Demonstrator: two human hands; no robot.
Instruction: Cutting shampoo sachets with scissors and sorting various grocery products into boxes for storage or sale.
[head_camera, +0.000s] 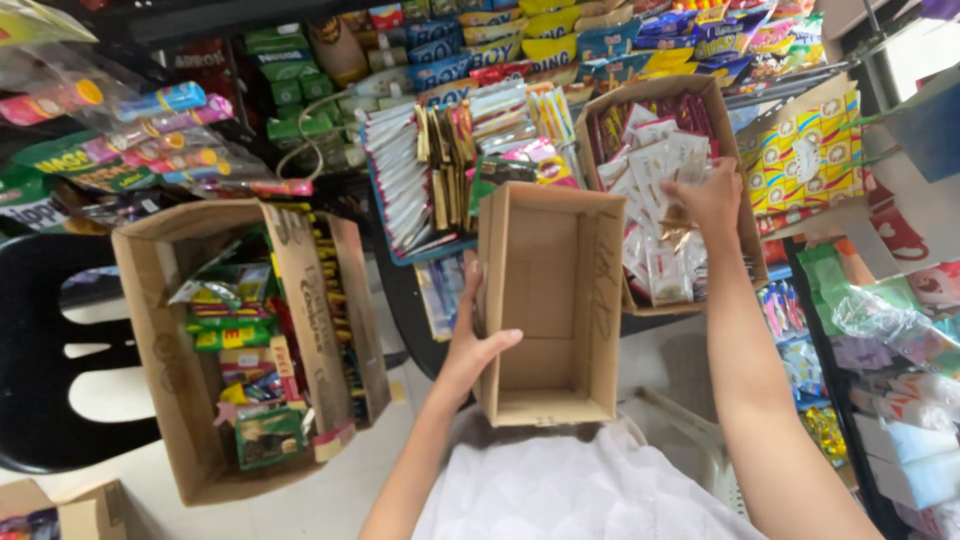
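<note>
My left hand grips the left wall of an empty brown cardboard box, thumb hooked inside, holding it in front of my chest. My right hand is raised to the right and reaches into another cardboard box that holds many small white and red sachets. The fingers are closed on some sachets near the box's right side, with a gold-coloured packet hanging just below the hand. What exactly the fingers pinch is partly hidden.
A large open carton of green and yellow snack packs stands at the left. A black plastic chair is beside it. Shelves of sachets, packets and bottles fill the back. Bagged goods hang at the right.
</note>
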